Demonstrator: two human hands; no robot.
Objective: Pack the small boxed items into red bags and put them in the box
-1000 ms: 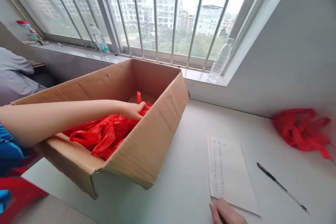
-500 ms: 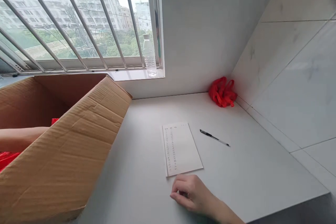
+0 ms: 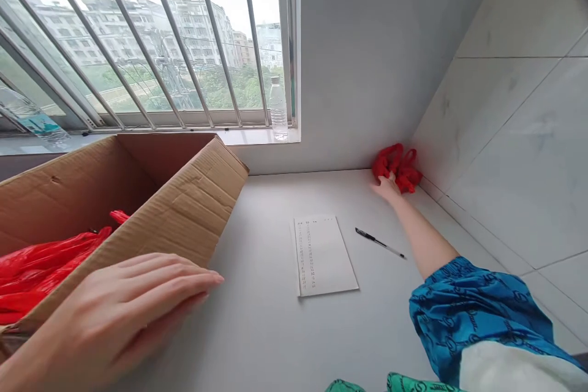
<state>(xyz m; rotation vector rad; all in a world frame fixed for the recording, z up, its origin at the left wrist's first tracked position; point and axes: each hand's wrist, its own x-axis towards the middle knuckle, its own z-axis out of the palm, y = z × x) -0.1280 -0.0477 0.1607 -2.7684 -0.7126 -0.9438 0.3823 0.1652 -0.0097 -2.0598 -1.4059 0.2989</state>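
Observation:
My right hand [image 3: 388, 188] reaches to the back right corner, its fingers against the crumpled red plastic bag [image 3: 404, 168]. Its thumb stands apart on the left; the fingertips are partly lost in the bag. My left hand [image 3: 142, 306] is stretched out flat, palm down, over the near side of the cardboard box [image 3: 188, 196], with nothing in it. Inside the box lies another red plastic bag [image 3: 55, 263], bunched up. Between the hands a sheet of paper [image 3: 331, 257] with columns of small writing lies flat on the table, and a black-and-clear pen [image 3: 379, 242] rests beside it.
A clear bottle [image 3: 278, 110] stands on the windowsill by the barred window. Another bottle [image 3: 34, 116] lies tilted at the sill's left end. A tiled wall [image 3: 514, 165] borders the white table [image 3: 275, 343] on the right. Green cloth [image 3: 413, 383] shows at the bottom edge.
My right hand has gone from below the paper to the red bag in the corner. My left hand has come out of the box to its near side. The view has shifted left.

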